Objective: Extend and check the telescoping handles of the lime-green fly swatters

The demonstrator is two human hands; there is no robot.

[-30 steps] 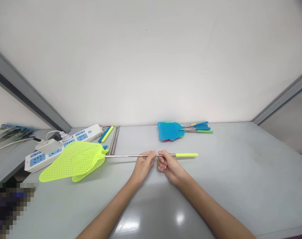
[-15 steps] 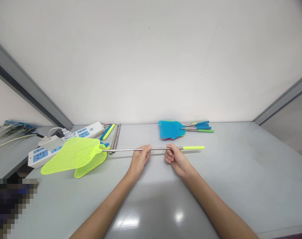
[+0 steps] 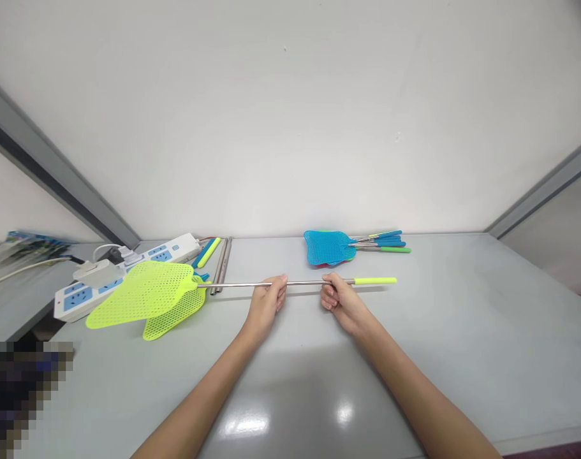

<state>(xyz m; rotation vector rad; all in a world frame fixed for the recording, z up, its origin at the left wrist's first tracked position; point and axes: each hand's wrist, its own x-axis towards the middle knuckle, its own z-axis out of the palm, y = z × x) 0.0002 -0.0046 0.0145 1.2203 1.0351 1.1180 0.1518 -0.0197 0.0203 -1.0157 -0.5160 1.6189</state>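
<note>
Both hands grip the thin metal rod of a yellow-green fly swatter (image 3: 141, 288), held level above the table with its head to the left and its handle to the right. My left hand (image 3: 267, 305) is closed around the middle of the rod. Nearer the yellow handle, my right hand (image 3: 342, 302) pinches the rod, its other fingers curled in. Beneath the held swatter lies a second yellow-green swatter head (image 3: 178, 316), partly covered. A bit of blue plastic (image 3: 201, 277) shows behind them.
A white power strip (image 3: 82, 305) with plugs lies at the left. Beside it are blue and yellow handle tubes (image 3: 208, 252) and metal tubes (image 3: 222, 266). Near the wall rests a stack of fly swatters (image 3: 329, 247), the top one blue. The grey table (image 3: 462, 331) spans the front.
My hands are slightly farther apart along the rod. The right hand and handle have shifted a little to the right, and the swatter's head has also moved slightly right and up.
</note>
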